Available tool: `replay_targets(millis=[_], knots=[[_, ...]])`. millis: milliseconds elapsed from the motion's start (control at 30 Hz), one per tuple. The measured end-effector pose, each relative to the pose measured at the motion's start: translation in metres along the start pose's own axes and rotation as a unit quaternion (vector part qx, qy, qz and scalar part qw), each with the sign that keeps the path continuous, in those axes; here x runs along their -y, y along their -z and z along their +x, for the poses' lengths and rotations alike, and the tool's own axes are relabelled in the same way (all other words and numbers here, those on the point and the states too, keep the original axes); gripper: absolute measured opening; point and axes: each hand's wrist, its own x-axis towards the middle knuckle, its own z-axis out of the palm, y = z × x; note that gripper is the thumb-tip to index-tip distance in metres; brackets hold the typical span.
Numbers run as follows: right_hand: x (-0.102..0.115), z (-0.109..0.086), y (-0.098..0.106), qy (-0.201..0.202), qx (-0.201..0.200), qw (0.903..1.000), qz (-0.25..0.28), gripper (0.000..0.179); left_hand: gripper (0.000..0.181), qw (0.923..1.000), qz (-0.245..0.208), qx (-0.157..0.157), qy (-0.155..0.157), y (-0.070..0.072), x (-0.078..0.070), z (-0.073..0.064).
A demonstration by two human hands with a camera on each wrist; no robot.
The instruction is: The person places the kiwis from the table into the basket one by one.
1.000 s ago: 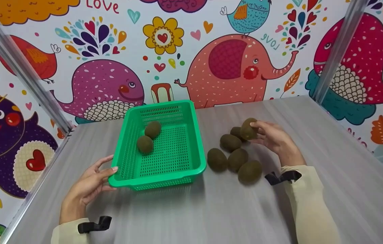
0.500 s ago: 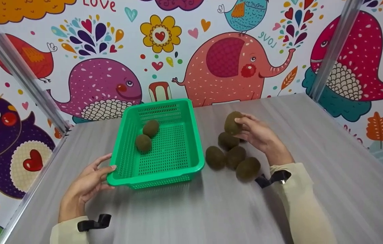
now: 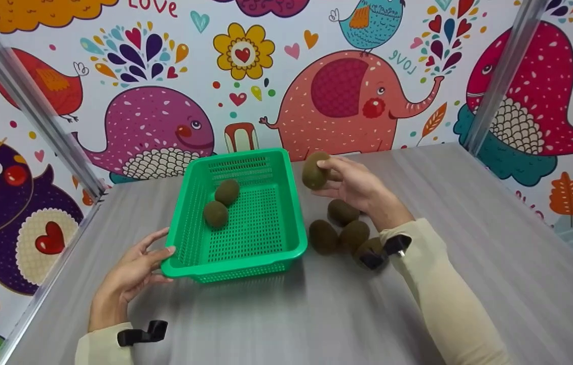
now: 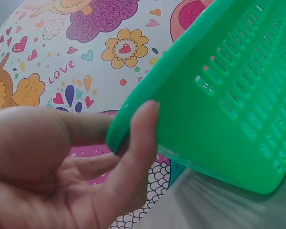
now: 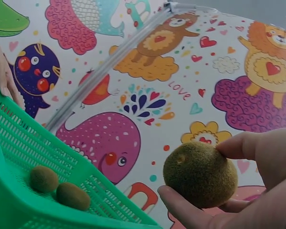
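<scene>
A green plastic basket (image 3: 245, 263) stands left of centre on the table, two brown fuzzy kiwis (image 3: 227, 192) lying in its left half. My left hand (image 3: 131, 274) pinches the basket's near left rim between thumb and fingers, as the left wrist view also shows. Just beyond the basket's right rim, my right hand (image 3: 354, 185) holds a kiwi (image 3: 315, 171) above the table, between thumb and fingertips. In the right wrist view this kiwi (image 5: 200, 174) is in the fingers, apart from the basket. Several more kiwis (image 3: 323, 236) lie under and in front of the right forearm, one partly hidden by the wrist strap.
The grey wood-grain table (image 3: 245, 324) reaches back to a wall (image 3: 245, 101) printed with cartoon animals. Metal posts (image 3: 501, 81) stand at both back corners. Black camera mounts (image 3: 143, 333) sit on the sleeves.
My right hand has carried the kiwi left from above the pile to beside the basket's right rim. The left hand and basket stay in place.
</scene>
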Motion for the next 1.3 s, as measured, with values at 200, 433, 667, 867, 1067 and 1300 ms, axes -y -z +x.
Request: replay_targets(millis=[200,433,667,867,1067,1300], knots=[[0.009,0.013,-0.025,0.003,-0.003,0.9999,0.011,0.04,0.073,1.0,0.0,0.0,0.003,0.0,0.0,0.0],[0.015,0.024,-0.052,-0.005,-0.003,0.9997,0.023,0.044,0.073,1.0,0.007,-0.004,0.0,-0.001,-0.002,-0.001],[0.011,0.043,-0.072,-0.03,0.001,0.9981,0.055,0.046,0.073,0.9999,0.007,-0.003,0.008,0.0,-0.002,-0.001],[0.002,0.063,-0.085,-0.039,-0.031,0.9946,0.091,0.044,0.073,0.9999,0.0,-0.005,0.009,0.002,-0.002,-0.001],[-0.013,0.081,-0.096,-0.04,-0.054,0.9895,0.128,0.048,0.075,1.0,-0.006,-0.003,0.0,0.003,-0.003,-0.001],[-0.037,0.094,-0.101,-0.064,-0.074,0.9857,0.137,0.052,0.074,0.9998,-0.017,-0.006,0.007,-0.002,0.0,0.001]])
